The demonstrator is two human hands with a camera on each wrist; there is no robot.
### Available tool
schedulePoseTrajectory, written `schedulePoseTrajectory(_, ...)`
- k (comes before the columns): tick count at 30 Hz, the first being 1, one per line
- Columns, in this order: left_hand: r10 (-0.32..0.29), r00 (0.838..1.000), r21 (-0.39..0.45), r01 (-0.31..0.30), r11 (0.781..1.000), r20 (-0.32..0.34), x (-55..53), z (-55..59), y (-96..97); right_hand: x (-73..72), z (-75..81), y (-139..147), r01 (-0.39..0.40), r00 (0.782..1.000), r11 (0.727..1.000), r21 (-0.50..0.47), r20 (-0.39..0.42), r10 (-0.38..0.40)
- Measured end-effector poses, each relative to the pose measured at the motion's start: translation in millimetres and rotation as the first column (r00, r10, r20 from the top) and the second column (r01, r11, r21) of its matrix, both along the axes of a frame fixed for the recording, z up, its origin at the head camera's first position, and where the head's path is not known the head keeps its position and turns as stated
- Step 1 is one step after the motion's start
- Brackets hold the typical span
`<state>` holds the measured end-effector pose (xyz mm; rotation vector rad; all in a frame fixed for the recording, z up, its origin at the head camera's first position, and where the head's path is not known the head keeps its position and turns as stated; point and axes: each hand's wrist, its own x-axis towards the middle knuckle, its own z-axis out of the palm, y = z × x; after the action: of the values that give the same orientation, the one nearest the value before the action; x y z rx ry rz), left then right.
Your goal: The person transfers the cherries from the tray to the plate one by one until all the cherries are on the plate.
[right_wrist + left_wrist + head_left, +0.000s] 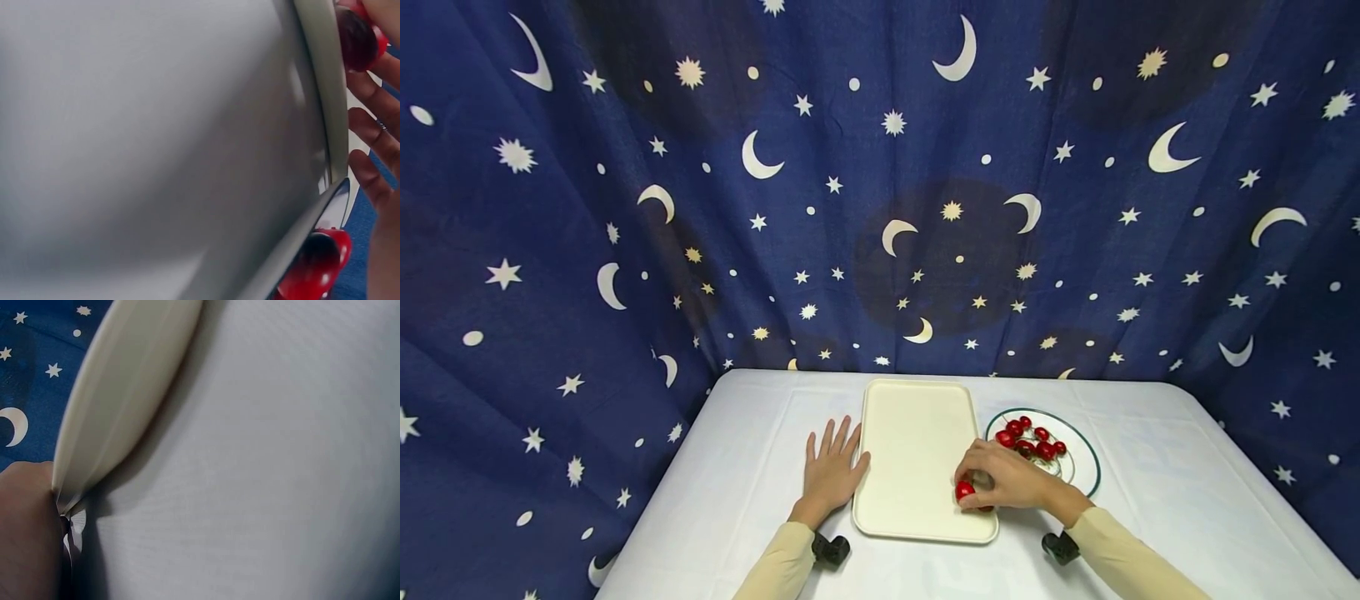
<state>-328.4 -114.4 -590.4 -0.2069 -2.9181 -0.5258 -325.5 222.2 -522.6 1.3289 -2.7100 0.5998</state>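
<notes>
Red cherries (965,490) are between the thumb and forefinger of my right hand (1003,477), low over the near right corner of the cream tray (917,458). In the right wrist view dark red cherries (361,37) show at the thumb, beside the tray's edge, while the other fingers are spread below. Whether they touch the tray cannot be told. My left hand (831,475) lies with spread fingers on the white cloth, its thumb at the tray's left rim. Only part of that hand (28,525) shows in the left wrist view, against the rim.
Right of the tray stands a white plate (1081,467) with a dark green rim, partly behind my right hand. Several stemmed cherries (1045,450) lie on it. A white cloth covers the table (760,500), and a blue star-and-moon curtain (880,208) hangs behind.
</notes>
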Motion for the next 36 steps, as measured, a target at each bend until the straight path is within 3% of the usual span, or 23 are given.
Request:
schedulePoseTrajectory(5,-0.004,1.0,0.008,0.004,1.0,0.014,1.9,4.1,0.2,-1.4,-2.0,-1,0.007,1.0,1.0,-0.011,-0.029,-0.007)
schedulePoseTrajectory(10,-0.008,1.0,0.017,0.008,1.0,0.015,3.7,6.5,-0.1,-2.5,-2.3,-1,0.026,0.993,0.999,-0.037,-0.116,-0.03)
schedulePoseTrajectory(15,-0.006,1.0,0.025,0.006,1.0,0.009,4.0,5.7,0.6,-2.4,-2.4,2,0.122,0.978,0.99,-0.069,-0.161,-0.132)
schedulePoseTrajectory(19,-0.012,1.0,0.023,0.012,1.0,0.004,5.0,5.2,1.9,-4.3,-3.6,8,0.253,0.948,0.962,-0.104,-0.172,-0.268)
schedulePoseTrajectory(23,-0.018,1.0,0.027,0.018,0.999,-0.003,5.7,6.8,2.2,-9.1,-5.7,14,0.351,0.904,0.924,-0.152,-0.201,-0.377)
schedulePoseTrajectory(29,-0.007,1.0,0.01,0.007,1.0,0.007,5.7,9.4,1.7,-15.3,-8.6,22,0.414,0.857,0.887,-0.206,-0.241,-0.456)
schedulePoseTrajectory(36,-0.024,1.0,0.044,0.023,0.999,0.001,7.4,12.6,1.3,-15.0,-9.8,28,0.484,0.807,0.859,-0.166,-0.296,-0.512)
